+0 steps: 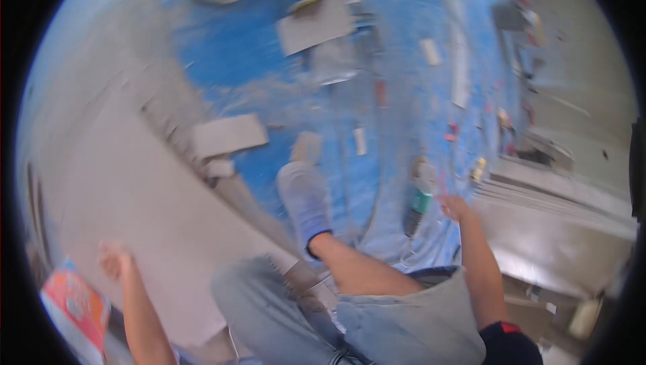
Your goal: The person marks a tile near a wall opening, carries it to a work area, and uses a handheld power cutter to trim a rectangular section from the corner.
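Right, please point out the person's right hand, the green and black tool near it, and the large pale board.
Right hand (455, 207): head view, middle of the hand.
Green and black tool (421, 201): head view, on its green section.
Large pale board (145, 203): head view, on its flat face.

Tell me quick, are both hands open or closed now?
Left hand, by the big board: too blurry to tell.
Right hand, near the green tool: also too blurry to tell.

Blur smears the left grip (115, 261), right grip (455, 208) and green-banded tool (421, 201)
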`<state>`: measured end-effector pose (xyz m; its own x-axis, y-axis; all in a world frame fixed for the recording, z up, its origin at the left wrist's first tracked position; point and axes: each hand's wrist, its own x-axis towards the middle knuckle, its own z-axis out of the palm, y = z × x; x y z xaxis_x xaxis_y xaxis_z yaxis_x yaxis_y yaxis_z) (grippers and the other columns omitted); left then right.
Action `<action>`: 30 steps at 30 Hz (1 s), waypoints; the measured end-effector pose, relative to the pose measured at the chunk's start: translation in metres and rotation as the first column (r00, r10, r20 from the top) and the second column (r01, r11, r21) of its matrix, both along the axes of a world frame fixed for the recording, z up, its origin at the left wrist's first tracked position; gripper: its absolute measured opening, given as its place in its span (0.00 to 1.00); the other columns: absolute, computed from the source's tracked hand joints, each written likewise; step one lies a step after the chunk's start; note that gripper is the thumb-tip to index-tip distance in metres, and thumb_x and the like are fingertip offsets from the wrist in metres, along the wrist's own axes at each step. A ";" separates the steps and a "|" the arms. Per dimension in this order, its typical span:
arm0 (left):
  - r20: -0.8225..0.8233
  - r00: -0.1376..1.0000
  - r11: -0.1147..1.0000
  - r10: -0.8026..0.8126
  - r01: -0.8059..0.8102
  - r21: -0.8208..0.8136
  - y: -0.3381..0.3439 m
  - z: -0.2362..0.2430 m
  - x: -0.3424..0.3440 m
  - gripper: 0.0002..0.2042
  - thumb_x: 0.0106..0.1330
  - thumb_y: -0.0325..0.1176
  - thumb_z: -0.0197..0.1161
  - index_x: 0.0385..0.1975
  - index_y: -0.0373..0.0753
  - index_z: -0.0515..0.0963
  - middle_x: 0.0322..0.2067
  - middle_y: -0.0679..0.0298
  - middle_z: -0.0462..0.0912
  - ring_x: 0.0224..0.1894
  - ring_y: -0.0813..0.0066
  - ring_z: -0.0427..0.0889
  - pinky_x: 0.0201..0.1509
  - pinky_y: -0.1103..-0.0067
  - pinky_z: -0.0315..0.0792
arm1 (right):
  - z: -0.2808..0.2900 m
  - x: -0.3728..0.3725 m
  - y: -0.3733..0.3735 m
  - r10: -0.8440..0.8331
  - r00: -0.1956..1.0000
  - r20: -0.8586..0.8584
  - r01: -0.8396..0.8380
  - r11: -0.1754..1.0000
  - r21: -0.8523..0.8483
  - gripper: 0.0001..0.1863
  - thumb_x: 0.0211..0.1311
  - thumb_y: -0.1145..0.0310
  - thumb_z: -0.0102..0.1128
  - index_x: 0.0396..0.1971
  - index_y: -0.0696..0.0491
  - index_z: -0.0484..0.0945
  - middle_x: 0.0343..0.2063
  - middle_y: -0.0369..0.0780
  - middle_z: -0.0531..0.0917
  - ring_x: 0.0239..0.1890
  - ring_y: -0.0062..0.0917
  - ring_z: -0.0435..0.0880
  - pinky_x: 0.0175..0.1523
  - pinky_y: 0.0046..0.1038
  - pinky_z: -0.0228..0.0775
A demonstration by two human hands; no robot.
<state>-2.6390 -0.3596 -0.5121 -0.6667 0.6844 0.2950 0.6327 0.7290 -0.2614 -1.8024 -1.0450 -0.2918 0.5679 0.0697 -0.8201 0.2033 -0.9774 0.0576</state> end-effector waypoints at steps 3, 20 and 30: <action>-0.064 0.997 0.986 -0.039 0.049 0.162 0.012 0.013 -0.011 0.40 0.62 0.68 0.39 0.59 0.37 0.64 0.56 0.43 0.67 0.57 0.40 0.66 0.57 0.41 0.57 | -0.052 -0.097 0.021 -0.721 0.693 0.020 0.694 0.674 0.253 0.26 0.46 0.56 0.72 0.46 0.52 0.79 0.36 0.36 0.80 0.38 0.27 0.77 0.44 0.34 0.68; 0.429 0.674 0.790 -0.601 0.581 0.195 -0.078 0.078 0.080 0.42 0.65 0.65 0.50 0.69 0.35 0.57 0.71 0.45 0.50 0.75 0.51 0.46 0.75 0.58 0.44 | 0.104 -0.122 0.153 -0.249 0.959 -0.132 0.242 0.484 0.841 0.24 0.42 0.66 0.72 0.42 0.57 0.77 0.31 0.35 0.80 0.31 0.24 0.79 0.37 0.28 0.72; 0.831 -0.239 0.325 -0.502 0.838 0.438 -0.174 0.209 0.262 0.12 0.67 0.37 0.62 0.42 0.36 0.82 0.43 0.55 0.85 0.46 0.63 0.84 0.51 0.70 0.74 | 0.118 -0.185 0.376 0.436 0.853 0.286 -0.465 0.386 0.797 0.29 0.44 0.72 0.72 0.51 0.58 0.76 0.41 0.38 0.84 0.42 0.21 0.80 0.50 0.26 0.72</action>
<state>-2.3774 -0.5340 -0.3029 0.5887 0.7936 -0.1535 0.5879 -0.2901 0.7551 -1.9876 -0.6692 -0.1734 0.2575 0.9412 -0.2185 0.6412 -0.3356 -0.6901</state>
